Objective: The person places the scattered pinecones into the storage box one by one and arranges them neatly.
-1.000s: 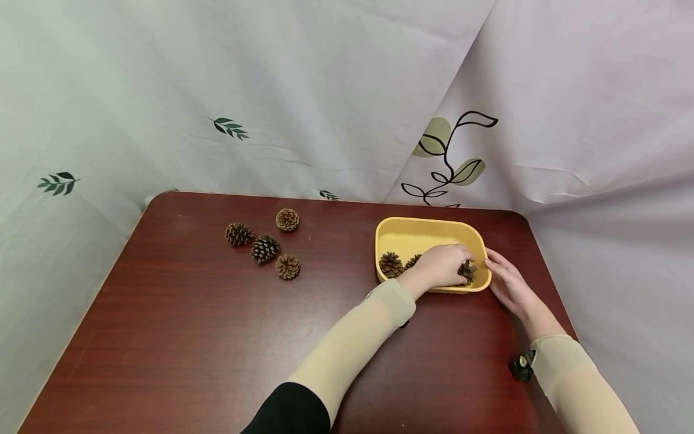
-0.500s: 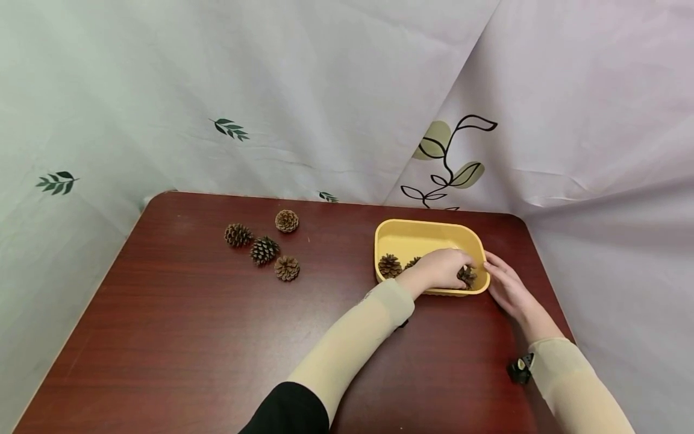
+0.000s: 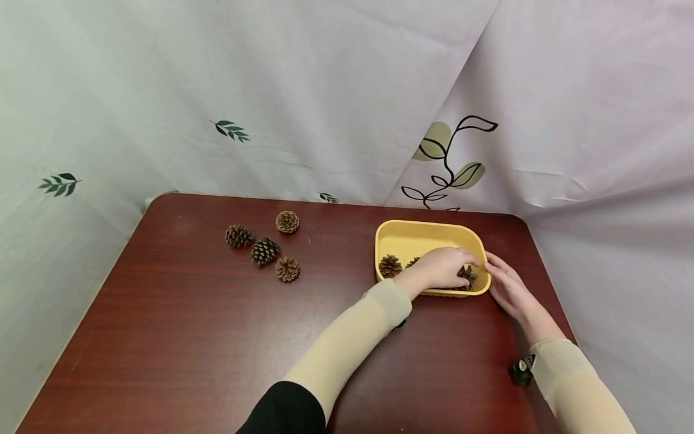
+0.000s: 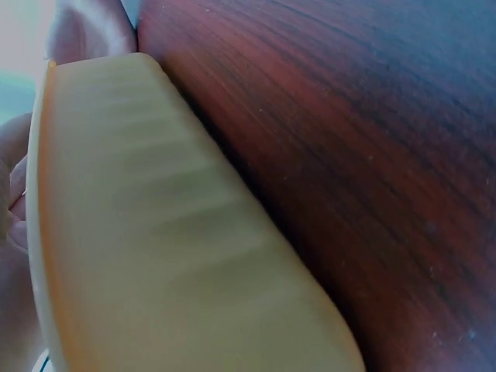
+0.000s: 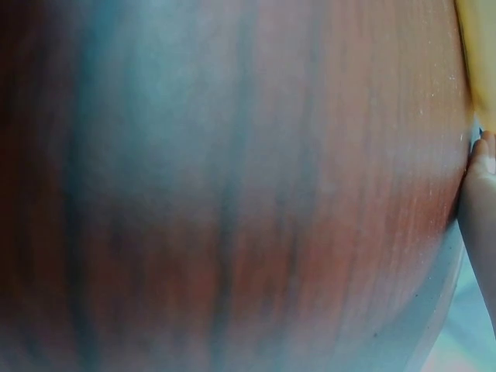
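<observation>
The yellow tray (image 3: 428, 232) stands on the dark red counter (image 3: 217, 337), toward its far right corner. The left hand (image 3: 441, 268) reaches over the tray's near wall into the right end of the tray. Its fingers are curled around a pine cone (image 3: 467, 276) that lies in the tray's near right corner; the grip is closed on that cone, with the cone's scales showing just beyond the fingertips. The left forearm, in a cream sleeve (image 3: 347, 346), runs diagonally from the lower middle of the head view up to the tray. Two more pine cones lie in the tray to the left of the hand: one in the open (image 3: 390, 266), one half hidden by the hand (image 3: 413, 262).

The right hand (image 3: 506, 288) lies flat on the counter just outside the tray's right end, fingers straight, fingertips touching the tray's outer wall. Its grip is released and holds nothing. In the right wrist view, a fingertip (image 5: 482, 167) meets the tray's yellow edge (image 5: 477, 46).

In the left wrist view, the tray's outer wall (image 4: 155, 248) fills the frame at close range.

Four loose pine cones (image 3: 264, 251) lie in a cluster on the counter's far left part, well apart from both hands.
</observation>
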Tool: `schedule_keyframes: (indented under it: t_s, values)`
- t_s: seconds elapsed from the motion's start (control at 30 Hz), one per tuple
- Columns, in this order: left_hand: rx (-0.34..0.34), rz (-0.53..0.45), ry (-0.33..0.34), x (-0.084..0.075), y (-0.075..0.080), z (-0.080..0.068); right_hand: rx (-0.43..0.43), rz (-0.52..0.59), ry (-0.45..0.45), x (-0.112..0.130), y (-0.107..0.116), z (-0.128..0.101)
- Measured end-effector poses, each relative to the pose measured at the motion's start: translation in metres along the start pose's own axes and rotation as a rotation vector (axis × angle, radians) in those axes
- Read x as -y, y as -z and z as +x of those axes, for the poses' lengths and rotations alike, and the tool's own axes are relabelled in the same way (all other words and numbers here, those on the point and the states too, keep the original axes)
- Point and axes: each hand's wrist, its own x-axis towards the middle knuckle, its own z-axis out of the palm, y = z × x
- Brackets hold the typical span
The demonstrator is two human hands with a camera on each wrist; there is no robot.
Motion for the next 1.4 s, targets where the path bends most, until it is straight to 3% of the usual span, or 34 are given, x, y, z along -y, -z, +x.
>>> schedule_keyframes:
  t_s: [0.23, 0.43, 0.97, 1.4]
  values:
    - [-0.024, 0.023, -0.049, 0.000, 0.010, -0.010, 0.002, 0.006, 0.015, 0.000, 0.000, -0.002]
    - [-0.064, 0.016, -0.074, 0.010, 0.018, -0.026, -0.011, 0.017, 0.020, -0.002, 0.001, -0.002]
    - [-0.167, -0.082, -0.030, 0.047, 0.041, -0.078, -0.036, 0.036, 0.027, -0.004, -0.001, -0.004]
    - [-0.288, -0.108, 0.022, 0.082, 0.059, -0.136, -0.044, 0.018, 0.017, -0.002, 0.000, -0.001]
